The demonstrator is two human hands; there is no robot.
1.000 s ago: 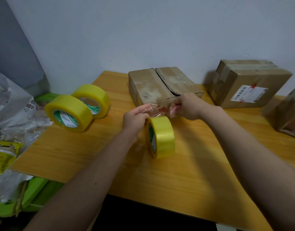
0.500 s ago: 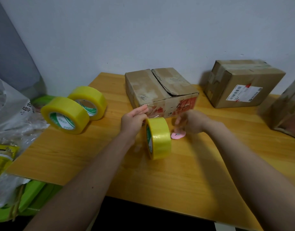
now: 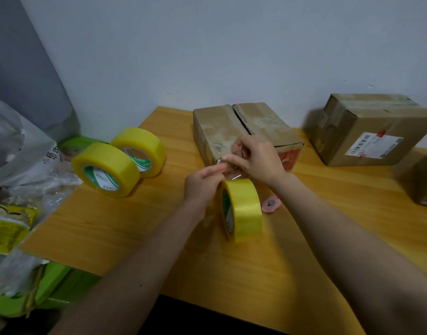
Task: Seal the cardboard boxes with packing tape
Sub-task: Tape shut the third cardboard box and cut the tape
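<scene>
Tape stretches in a short clear strip (image 3: 228,169) between both hands, just in front of the near face of the cardboard box (image 3: 243,131) with the open jagged seam. The left hand (image 3: 201,183) has its fingers (image 3: 216,168) pressed together, pinching the strip's near edge against the thumb. The right hand (image 3: 257,159) curls its fingers (image 3: 233,159) round the strip's far end, pinching it right at the box's lower front corner (whether the strip already touches the cardboard I cannot tell). Directly below the left fingers, the tape roll (image 3: 242,209) feeding the strip stands on edge on the table (image 3: 304,250), touching the left hand's heel. Just right of that roll, under the right wrist, lies a small pink cutter (image 3: 270,204). Well left of the left hand, two more yellow tape rolls (image 3: 118,165) stand on edge, leaning together. Far right of the right hand sits a taped box with a shipping label (image 3: 374,131), apart from the open one. Beyond the table's left edge lie a white plastic bag (image 3: 16,146) and green packaging (image 3: 45,293).
</scene>
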